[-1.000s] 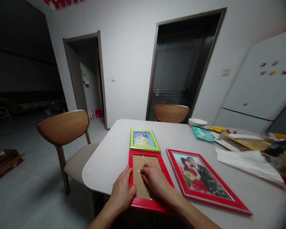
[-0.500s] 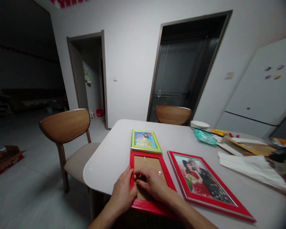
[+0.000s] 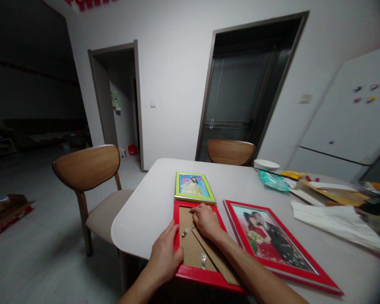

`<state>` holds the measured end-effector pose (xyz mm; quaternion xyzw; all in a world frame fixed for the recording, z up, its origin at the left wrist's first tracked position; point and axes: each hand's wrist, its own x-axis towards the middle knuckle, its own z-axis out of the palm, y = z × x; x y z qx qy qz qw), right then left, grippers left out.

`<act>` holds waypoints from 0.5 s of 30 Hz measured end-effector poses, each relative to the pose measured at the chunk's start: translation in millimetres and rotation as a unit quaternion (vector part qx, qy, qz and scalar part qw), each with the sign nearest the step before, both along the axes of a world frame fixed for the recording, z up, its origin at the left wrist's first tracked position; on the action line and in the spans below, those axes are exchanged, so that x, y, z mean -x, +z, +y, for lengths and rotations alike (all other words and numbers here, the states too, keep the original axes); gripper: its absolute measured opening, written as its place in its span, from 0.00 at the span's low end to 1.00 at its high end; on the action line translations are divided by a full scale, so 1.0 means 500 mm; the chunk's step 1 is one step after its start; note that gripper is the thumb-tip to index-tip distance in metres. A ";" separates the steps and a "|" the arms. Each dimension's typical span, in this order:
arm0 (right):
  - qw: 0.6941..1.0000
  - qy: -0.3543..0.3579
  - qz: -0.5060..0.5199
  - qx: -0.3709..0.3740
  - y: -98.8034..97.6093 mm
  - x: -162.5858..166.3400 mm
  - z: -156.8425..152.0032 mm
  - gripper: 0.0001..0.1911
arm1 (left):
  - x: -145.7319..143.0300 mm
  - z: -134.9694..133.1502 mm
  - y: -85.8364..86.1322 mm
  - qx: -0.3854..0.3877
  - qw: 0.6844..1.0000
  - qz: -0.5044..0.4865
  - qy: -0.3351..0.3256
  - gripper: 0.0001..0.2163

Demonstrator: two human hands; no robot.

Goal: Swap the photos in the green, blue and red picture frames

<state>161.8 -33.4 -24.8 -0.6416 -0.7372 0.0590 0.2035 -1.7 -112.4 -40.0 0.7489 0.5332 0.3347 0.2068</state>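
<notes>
A red picture frame [image 3: 205, 275] lies face down at the table's near edge, showing its brown backing board [image 3: 190, 245] and a long brown stand flap [image 3: 213, 255]. My left hand [image 3: 165, 253] grips the frame's left side, thumb over the inner edge and fingers outside. At the top of the backing, the fingers of my right hand [image 3: 206, 220] pinch at a small metal clip [image 3: 190, 211], partly covered by them. Two more metal clips show, a left clip [image 3: 185, 232] and a bottom clip [image 3: 203, 261]. My right forearm hides much of the frame's right side.
A green-framed picture [image 3: 194, 186] touches the red frame's far end. To the right lies a larger red-framed photo [image 3: 269, 236]. Beyond it are white paper [image 3: 338, 221], a teal packet [image 3: 274, 181] and a white bowl [image 3: 266, 164]. Wooden chairs stand left [image 3: 88, 166] and behind.
My right hand has moved from the left side of the backing up to the clip at its top, uncovering the left and bottom clips and the flap. My left hand stays on the frame.
</notes>
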 end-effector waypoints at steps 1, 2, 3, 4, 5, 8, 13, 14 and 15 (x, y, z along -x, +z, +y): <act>1.000 0.003 -0.002 -0.002 0.001 0.003 -0.001 0.16 | 0.000 0.000 0.001 0.000 1.000 0.002 0.001 0.25; 1.000 0.007 -0.003 -0.002 0.003 0.004 -0.003 0.16 | 0.000 0.000 0.001 0.001 1.000 0.004 0.001 0.25; 1.000 0.015 -0.003 -0.003 0.007 0.003 -0.006 0.16 | 0.000 -0.001 0.002 0.003 1.000 0.006 0.003 0.26; 1.000 0.026 -0.002 -0.002 0.012 0.000 -0.013 0.17 | 0.000 -0.001 0.003 0.006 1.000 0.009 0.004 0.26; 0.999 0.038 -0.001 -0.001 0.020 -0.006 -0.022 0.18 | 0.000 -0.001 0.004 0.009 1.000 0.011 0.004 0.26; 0.994 0.110 0.019 0.021 0.049 -0.034 -0.070 0.18 | 0.002 -0.003 0.004 0.013 1.000 0.010 0.003 0.26; 0.958 0.238 0.068 0.146 0.085 -0.068 -0.165 0.16 | 0.001 -0.005 0.005 0.009 1.000 0.004 0.005 0.25; 0.956 0.240 0.068 0.152 0.085 -0.067 -0.176 0.15 | 0.001 -0.006 0.005 0.010 1.000 0.002 0.007 0.25; 0.957 0.241 0.069 0.148 0.082 -0.063 -0.184 0.14 | 0.000 -0.006 0.006 0.011 1.000 0.001 0.008 0.25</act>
